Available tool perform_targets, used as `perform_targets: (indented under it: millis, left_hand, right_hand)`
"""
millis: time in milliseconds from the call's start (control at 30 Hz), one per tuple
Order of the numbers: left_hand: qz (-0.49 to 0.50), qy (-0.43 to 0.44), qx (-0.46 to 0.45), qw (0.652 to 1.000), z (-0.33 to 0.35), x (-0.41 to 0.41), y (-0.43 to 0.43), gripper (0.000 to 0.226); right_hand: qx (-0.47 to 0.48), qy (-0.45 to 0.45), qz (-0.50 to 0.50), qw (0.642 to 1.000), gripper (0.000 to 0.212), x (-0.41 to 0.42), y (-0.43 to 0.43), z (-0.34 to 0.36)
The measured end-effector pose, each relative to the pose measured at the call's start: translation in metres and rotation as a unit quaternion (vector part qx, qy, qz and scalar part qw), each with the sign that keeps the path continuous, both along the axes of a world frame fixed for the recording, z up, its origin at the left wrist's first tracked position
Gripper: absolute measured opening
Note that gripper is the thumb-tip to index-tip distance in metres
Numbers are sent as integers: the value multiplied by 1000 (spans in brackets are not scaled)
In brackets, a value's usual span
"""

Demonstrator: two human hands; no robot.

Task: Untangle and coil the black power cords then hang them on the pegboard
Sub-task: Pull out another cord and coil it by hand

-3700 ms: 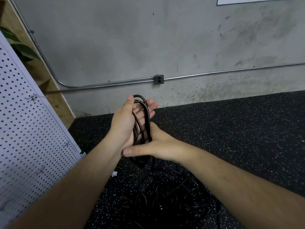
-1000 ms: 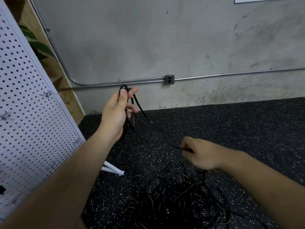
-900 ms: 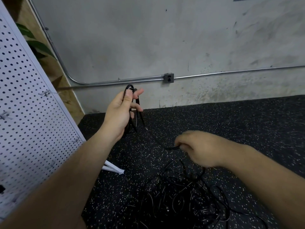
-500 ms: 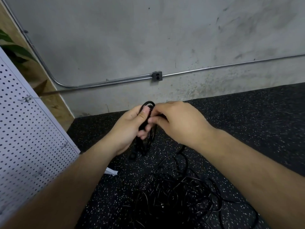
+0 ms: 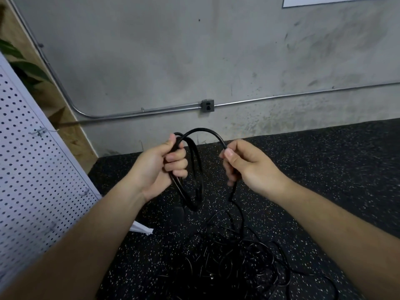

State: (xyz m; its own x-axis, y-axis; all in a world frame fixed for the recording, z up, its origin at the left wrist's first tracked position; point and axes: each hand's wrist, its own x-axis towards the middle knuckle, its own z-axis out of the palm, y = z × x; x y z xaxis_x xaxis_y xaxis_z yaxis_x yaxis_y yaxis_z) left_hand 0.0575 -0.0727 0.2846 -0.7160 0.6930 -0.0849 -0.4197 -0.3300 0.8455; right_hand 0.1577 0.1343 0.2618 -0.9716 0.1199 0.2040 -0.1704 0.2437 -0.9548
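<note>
White pegboard [image 5: 32,180], far left, standing slanted with wire hooks. Left hand [image 5: 155,165]: fingers curled around the coiled loops [image 5: 195,182] of a black power cord [image 5: 203,131], which hang below the fist. One strand arches from this hand across to the right hand [image 5: 251,167], which pinches it between thumb and curled fingers. Below the right hand the strand drops to the tangled pile [image 5: 229,263] lying on the speckled floor [image 5: 324,169] between the forearms. Behind: concrete wall [image 5: 194,50] with outlet box [image 5: 207,106].
</note>
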Motion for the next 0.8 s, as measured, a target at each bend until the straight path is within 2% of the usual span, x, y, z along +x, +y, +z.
perform_targets:
  millis: [167, 333, 567, 667, 800]
  left_hand:
    - [-54, 7, -17, 998, -3, 4, 5, 38]
    - [-70, -17, 62, 995, 5, 10, 2, 33]
    - [-32, -30, 181, 983, 18, -3, -22, 32]
    - [-14, -33, 195, 980, 17, -7, -30, 34]
    - [17, -19, 215, 976, 21, -10, -35, 35]
  right_hand:
    - [160, 37, -45, 985, 19, 1, -8, 3]
    - [145, 51, -50, 987, 19, -8, -23, -16]
    - [153, -88, 51, 983, 27, -8, -19, -63]
    - [156, -125, 86, 976, 25, -11, -20, -71]
    - [210, -197, 111, 951, 12, -10, -20, -84]
